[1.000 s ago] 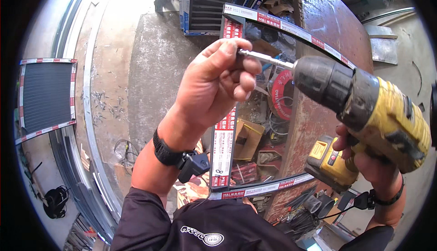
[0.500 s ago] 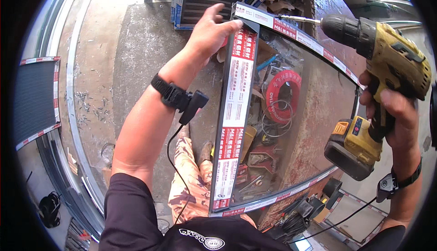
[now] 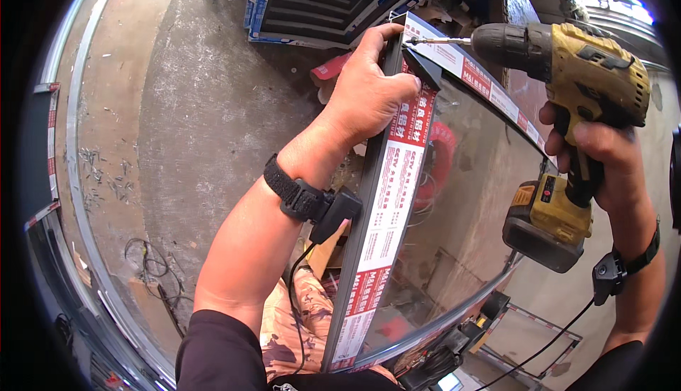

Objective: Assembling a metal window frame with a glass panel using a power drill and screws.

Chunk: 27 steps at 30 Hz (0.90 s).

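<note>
Left hand (image 3: 376, 86) clasps the far corner of the frame (image 3: 389, 203), which slants away in front, left of the drill (image 3: 596, 72) gripped by its handle in the right hand (image 3: 606, 146). The frame looks stiff, perhaps slick, best held by its rails; the drill seems heavy.

Scuffed plastic drill (image 3: 601, 75), shiny metal bit (image 3: 450, 40), smooth film-wrapped frame (image 3: 388, 203), rough matt floor (image 3: 213, 114)

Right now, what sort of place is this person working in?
Probably a workshop where frames are made: the right hand holds a yellow and black drill by a tape-covered frame, and small grey scraps litter the floor.
</note>
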Tool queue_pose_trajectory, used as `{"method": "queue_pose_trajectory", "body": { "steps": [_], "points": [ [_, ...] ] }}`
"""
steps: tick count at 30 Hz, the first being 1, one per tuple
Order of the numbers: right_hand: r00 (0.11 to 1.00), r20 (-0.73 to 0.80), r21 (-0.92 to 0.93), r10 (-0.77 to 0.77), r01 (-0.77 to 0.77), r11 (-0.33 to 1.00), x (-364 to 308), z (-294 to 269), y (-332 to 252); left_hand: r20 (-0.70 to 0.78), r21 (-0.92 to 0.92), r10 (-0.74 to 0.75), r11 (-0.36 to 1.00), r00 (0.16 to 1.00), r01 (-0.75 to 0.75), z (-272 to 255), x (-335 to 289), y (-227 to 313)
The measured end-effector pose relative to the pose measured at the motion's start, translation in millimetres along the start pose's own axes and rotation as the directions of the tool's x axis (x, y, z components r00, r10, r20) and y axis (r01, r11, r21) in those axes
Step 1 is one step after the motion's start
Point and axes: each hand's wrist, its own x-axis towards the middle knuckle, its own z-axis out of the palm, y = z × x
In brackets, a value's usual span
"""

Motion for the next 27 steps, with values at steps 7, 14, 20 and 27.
{"method": "queue_pose_trajectory", "body": {
  "steps": [7, 14, 20, 27],
  "points": [
    [0.997, -0.067, 0.02, 0.028, -0.027, 0.999, 2.0, -9.9, 0.6, -0.037, -0.026, 0.029, 0.999, 0.999, -0.03, 2.5, -0.1, -2.0],
    [0.998, -0.036, 0.014, 0.057, -0.056, 0.998, 6.2, -8.3, 5.8, 0.079, 0.204, 0.051, 0.977, 0.996, -0.066, -16.5, 24.4, 0.4],
    [0.997, -0.058, 0.039, 0.045, -0.042, 0.998, 5.4, -10.5, 13.5, 0.153, 0.171, 0.002, 0.985, 0.988, -0.028, -13.1, 30.5, 6.1],
    [0.998, -0.047, 0.073, 0.052, -0.049, 0.996, 5.6, -12.2, 16.0, 0.135, 0.07, -0.043, 0.997, 0.99, 0.033, -5.2, 21.1, 10.3]
  ]
}}
